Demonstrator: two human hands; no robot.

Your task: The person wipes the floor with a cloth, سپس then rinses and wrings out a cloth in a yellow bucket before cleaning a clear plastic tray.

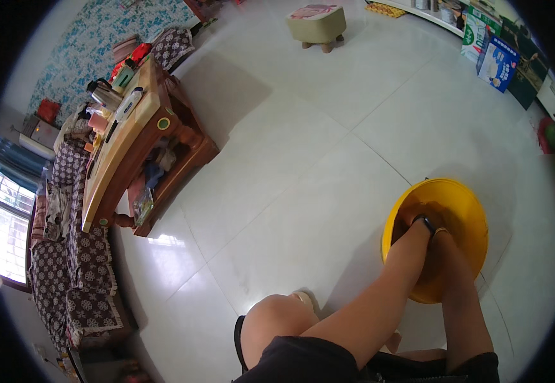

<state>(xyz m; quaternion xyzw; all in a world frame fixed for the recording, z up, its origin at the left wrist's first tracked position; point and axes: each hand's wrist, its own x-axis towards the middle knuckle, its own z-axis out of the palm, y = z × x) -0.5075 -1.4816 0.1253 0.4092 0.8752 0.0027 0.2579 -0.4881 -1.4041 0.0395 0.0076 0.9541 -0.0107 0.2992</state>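
A yellow bucket (469,210) stands on the floor in front of me, towards the right. Both my forearms reach down into it, close together at the wrists. A dark band (427,223) circles my left wrist, and a thin gold-coloured bracelet (440,230) is on my right. Inside, the lower part looks brown and shadowed, so my hands and whatever they touch are hard to make out. The bucket's opening faces me, and my right forearm (459,282) crosses its near rim.
Pale floor tiles (282,206) spread around the bucket. At left, a wooden table (138,124) carries a metal jug (105,95) and small items, beside a sofa with a patterned cover (88,258). A padded stool (317,28) stands far off; cartons, including a blue box (499,63), stand at right.
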